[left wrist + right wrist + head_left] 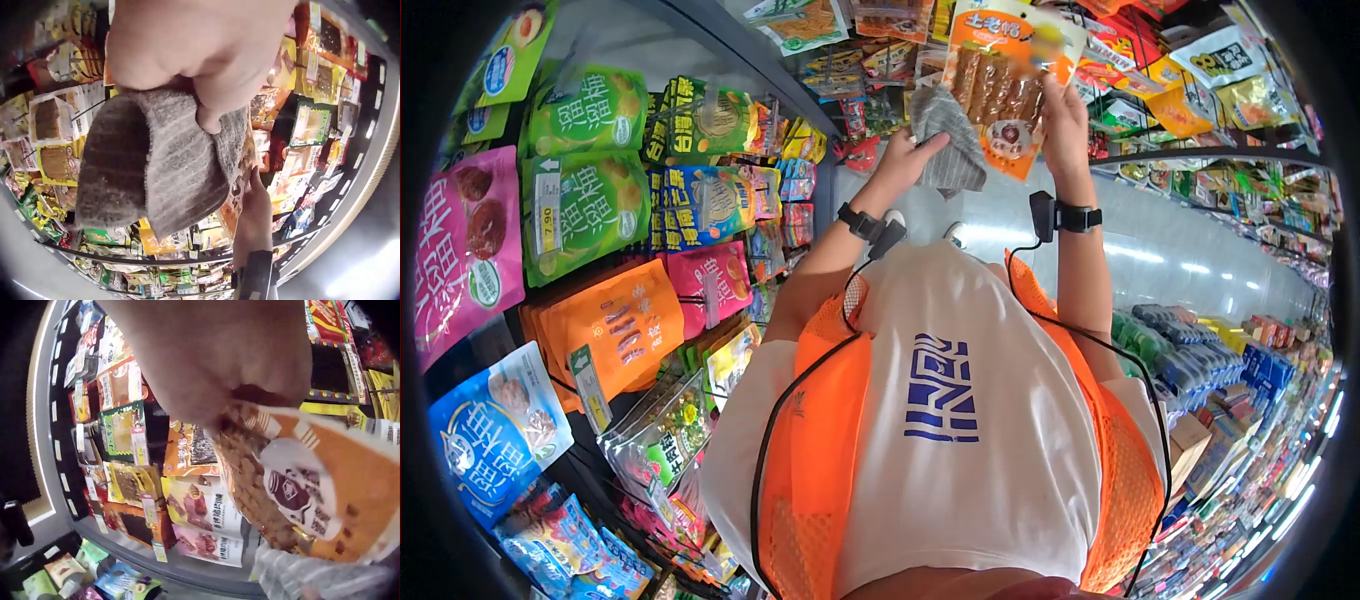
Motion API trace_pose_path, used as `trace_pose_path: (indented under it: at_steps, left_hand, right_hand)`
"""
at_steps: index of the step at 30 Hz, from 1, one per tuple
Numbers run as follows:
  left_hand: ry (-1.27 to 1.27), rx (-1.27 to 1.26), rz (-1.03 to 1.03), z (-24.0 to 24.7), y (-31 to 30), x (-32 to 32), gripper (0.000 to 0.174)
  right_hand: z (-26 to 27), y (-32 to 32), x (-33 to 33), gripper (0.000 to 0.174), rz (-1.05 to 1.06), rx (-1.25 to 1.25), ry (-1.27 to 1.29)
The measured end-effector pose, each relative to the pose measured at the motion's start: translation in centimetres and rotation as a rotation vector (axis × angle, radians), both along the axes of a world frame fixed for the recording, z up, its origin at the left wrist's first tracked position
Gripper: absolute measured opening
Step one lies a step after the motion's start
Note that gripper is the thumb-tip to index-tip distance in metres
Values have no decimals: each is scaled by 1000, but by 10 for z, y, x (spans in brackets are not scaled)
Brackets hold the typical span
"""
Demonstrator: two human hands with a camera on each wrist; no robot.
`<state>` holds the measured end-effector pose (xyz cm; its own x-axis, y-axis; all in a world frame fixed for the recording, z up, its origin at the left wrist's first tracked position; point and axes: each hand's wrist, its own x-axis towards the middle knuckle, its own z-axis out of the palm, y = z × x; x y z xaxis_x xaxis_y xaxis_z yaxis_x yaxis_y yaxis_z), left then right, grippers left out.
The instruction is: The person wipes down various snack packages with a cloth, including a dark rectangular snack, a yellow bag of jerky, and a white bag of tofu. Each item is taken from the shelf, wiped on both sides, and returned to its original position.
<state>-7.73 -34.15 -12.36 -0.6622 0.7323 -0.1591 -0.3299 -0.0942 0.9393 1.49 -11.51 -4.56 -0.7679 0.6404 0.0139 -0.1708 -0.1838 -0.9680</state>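
In the head view my left hand (pixel 912 160) grips a grey striped cloth (pixel 948 140), the thumb lying over its near side. The left wrist view shows that cloth (pixel 178 150) hanging in folds below the hand. My right hand (pixel 1064 118) holds an orange snack bag (pixel 1000 95) by its right edge. Brown stick-like pieces show through the bag's clear window. The cloth overlaps the bag's lower left side in the head view. Up close in the right wrist view, the bag (pixel 359 487) hangs from my right fingers, with a round white label facing the camera.
Hanging snack bags fill a rack (pixel 134 440) close ahead. On the left, green bags (pixel 590 205), an orange bag (pixel 625 325) and a blue bag (pixel 500 435) hang from hooks. Stacked bottle packs (pixel 1185 350) stand on the right beyond the grey floor (pixel 1145 265).
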Motion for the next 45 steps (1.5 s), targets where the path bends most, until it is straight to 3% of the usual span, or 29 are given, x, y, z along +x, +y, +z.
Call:
trace_pose_path:
  at_steps: [4,9,12,14,15,16,19,21,26,29,31,35,40,45]
  left_hand:
    - [16,-82,122,-23,-18,-7,30]
    - [42,-147,438,-50,-60,-23,28]
    - [123,-334,450,-73,-105,-35,27]
    - [178,-362,440,-98,-129,-34,32]
    - [172,-372,424,-96,-137,-33,31]
    - [168,-381,405,-91,-144,-28,30]
    - [115,-488,323,-74,-163,-19,27]
    - [107,-416,367,-67,-169,-12,27]
    - [130,-388,442,-125,-201,-5,36]
    - [168,-419,476,-120,-207,1,41]
    - [173,-581,453,-111,-216,6,43]
    - [156,-397,455,-107,-209,9,45]
    - [129,-386,404,-119,-204,7,44]
    - [111,-364,405,-107,-190,11,46]
  right_hand:
    - [-26,-19,-10,25,133,80,-121]
    - [-53,-18,-23,22,188,168,-313]
    - [-91,-14,-28,21,198,205,-250]
    - [-110,-17,-34,23,306,277,-395]
    - [-122,-17,-37,23,356,316,-467]
    - [-155,-10,-46,24,378,171,-406]
    - [-179,-2,-88,25,342,373,-545]
    - [-191,-8,-115,25,282,277,-324]
    - [-184,-19,-158,26,234,20,-127]
    - [-180,-16,-173,26,199,92,-167]
    - [-175,-16,-179,25,195,46,-160]
    - [-173,-15,-184,21,178,-3,-145]
    - [-169,-18,-180,21,249,120,-85]
    - [-171,-15,-180,26,207,29,-58]
